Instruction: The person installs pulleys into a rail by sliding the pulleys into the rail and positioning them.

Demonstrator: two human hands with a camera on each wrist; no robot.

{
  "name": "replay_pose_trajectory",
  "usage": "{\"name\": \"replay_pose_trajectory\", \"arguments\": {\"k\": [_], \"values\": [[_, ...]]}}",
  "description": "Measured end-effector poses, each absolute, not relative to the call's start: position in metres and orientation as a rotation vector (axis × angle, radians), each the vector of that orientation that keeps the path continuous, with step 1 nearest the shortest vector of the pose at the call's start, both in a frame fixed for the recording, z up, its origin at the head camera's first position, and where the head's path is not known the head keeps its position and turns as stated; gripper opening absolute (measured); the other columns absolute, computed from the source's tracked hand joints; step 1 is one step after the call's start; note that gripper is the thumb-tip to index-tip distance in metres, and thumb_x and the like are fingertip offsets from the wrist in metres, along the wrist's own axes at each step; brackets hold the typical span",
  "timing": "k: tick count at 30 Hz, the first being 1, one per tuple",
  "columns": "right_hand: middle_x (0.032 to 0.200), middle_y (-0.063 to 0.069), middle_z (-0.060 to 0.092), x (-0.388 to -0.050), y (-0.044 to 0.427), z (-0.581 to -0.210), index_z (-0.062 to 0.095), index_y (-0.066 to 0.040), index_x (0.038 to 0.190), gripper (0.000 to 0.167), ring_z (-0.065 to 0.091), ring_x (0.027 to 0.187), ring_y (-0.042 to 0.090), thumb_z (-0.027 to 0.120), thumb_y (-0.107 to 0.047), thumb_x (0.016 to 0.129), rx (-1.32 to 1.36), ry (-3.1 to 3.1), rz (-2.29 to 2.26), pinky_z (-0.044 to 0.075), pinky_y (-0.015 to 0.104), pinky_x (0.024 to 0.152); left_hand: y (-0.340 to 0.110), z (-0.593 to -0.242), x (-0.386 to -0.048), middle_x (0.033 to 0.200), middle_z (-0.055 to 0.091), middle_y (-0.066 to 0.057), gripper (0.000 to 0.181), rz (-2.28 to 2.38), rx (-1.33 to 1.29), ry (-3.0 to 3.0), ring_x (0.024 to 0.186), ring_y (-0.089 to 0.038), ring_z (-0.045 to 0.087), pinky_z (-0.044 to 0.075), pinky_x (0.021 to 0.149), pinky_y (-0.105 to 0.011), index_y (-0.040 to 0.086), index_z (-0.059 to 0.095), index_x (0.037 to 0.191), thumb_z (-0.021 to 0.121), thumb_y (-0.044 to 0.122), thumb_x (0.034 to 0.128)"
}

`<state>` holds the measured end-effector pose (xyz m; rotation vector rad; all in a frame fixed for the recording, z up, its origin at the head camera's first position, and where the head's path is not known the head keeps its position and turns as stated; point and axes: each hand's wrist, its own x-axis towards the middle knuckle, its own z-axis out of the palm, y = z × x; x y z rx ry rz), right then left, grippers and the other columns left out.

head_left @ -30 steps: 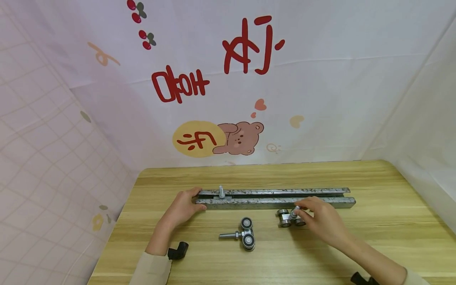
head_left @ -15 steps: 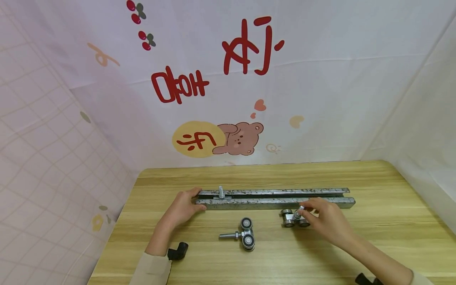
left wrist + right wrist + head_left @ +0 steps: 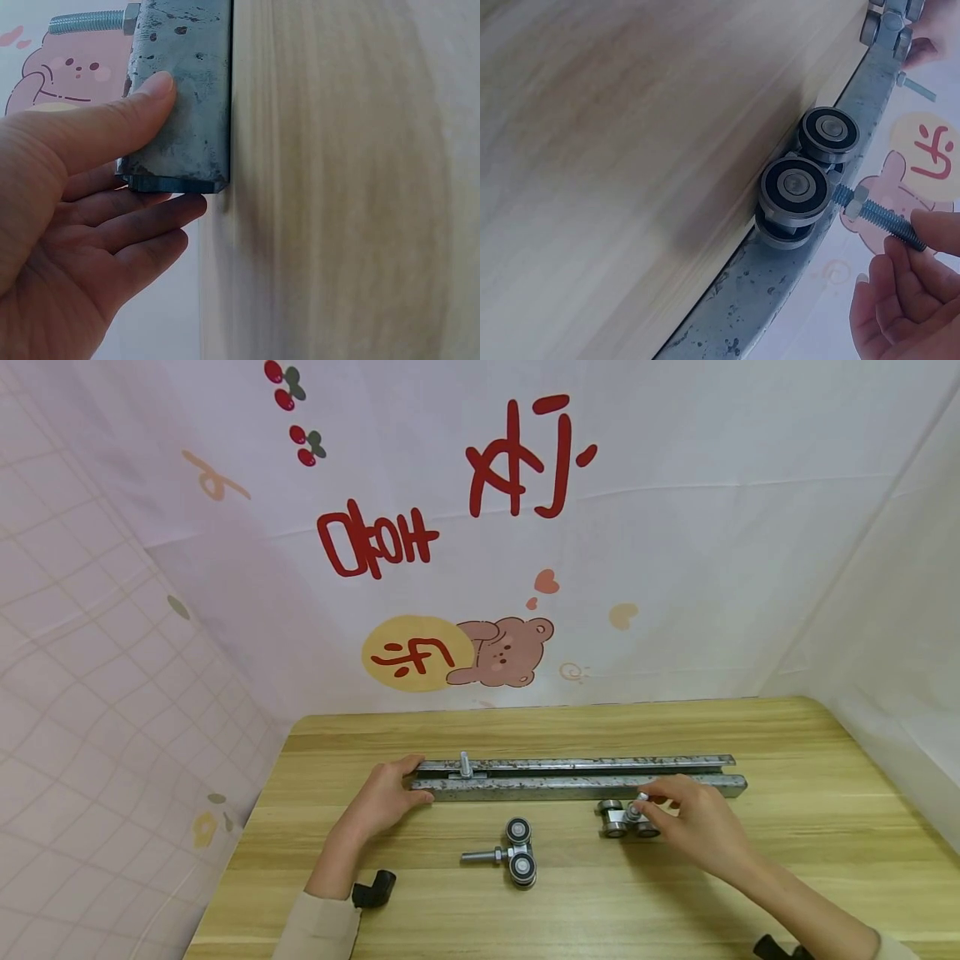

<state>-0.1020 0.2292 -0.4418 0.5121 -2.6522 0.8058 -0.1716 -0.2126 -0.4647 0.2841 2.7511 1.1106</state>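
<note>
My left hand grips the left end of a grey, spotted metal channel rail; in the left wrist view its thumb lies on the rail's front face. My right hand pinches the bolt of a roller trolley, wheels down, in front of the rail's right half. The right wrist view shows the threaded bolt between thumb and fingers. Whether the wheels touch the table cannot be told. Another bolt stands up from the rail's slot near its left end.
A second roller trolley lies on the wooden table, its bolt pointing left. Behind the table hangs a white printed cloth, with a grid-patterned cloth at the left.
My right hand has carried the trolley a short way to the right along the front of the rail. The left hand stays on the rail's end.
</note>
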Motion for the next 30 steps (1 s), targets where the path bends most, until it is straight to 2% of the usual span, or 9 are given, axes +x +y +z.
{"name": "replay_pose_trajectory", "arguments": {"k": [5,17,30], "values": [[0.094,0.000,0.076,-0.101,0.234,-0.442,0.082,-0.003,0.101,0.018,0.070,0.077,0.014,0.087,-0.007,0.085,0.503,-2.652,0.790,0.060,0.035,0.065,-0.212,-0.464,-0.171,0.153,0.052,-0.024,0.071,1.122,0.286,2.743,0.143,-0.039,0.048,0.048,0.109,-0.055,-0.006,0.051,0.151,0.084,0.012,0.0909],[0.094,0.004,0.077,-0.099,0.248,-0.443,0.082,-0.002,0.101,0.018,0.068,0.073,0.008,0.087,-0.005,0.083,0.490,-2.635,0.798,0.058,0.031,0.062,-0.213,-0.465,-0.172,0.153,0.052,-0.023,0.070,1.115,0.292,2.745,0.143,-0.039,0.048,0.048,0.109,-0.056,-0.005,0.051,0.152,0.083,0.013,0.0911],[0.091,0.001,0.076,-0.099,0.258,-0.443,0.082,-0.003,0.099,0.017,0.065,0.071,0.003,0.087,-0.004,0.083,0.481,-2.613,0.797,0.057,0.028,0.060,-0.214,-0.464,-0.172,0.152,0.054,-0.023,0.070,1.106,0.295,2.751,0.142,-0.038,0.049,0.048,0.109,-0.055,-0.005,0.052,0.151,0.084,0.013,0.0907]]}}
